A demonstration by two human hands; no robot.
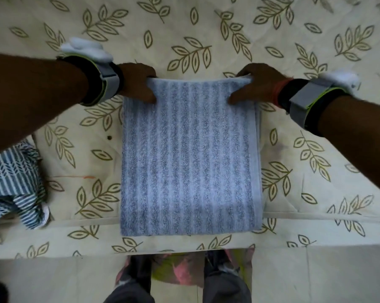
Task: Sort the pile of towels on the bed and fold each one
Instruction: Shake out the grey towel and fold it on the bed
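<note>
One blue towel [190, 158], one patterned cloth [11, 184] — two hands, left [138, 83], right [253, 84]

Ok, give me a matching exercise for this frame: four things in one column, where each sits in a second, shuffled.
Things:
1. blue-grey striped terry towel
2. left hand
3. right hand
4. crumpled blue-and-white patterned cloth

Places:
A. gripping the towel's far right corner
B. at the bed's left edge
C. flat in the middle of the leaf-print bedsheet
D. gripping the towel's far left corner

Pairs: 1-C, 2-D, 3-A, 4-B
</note>
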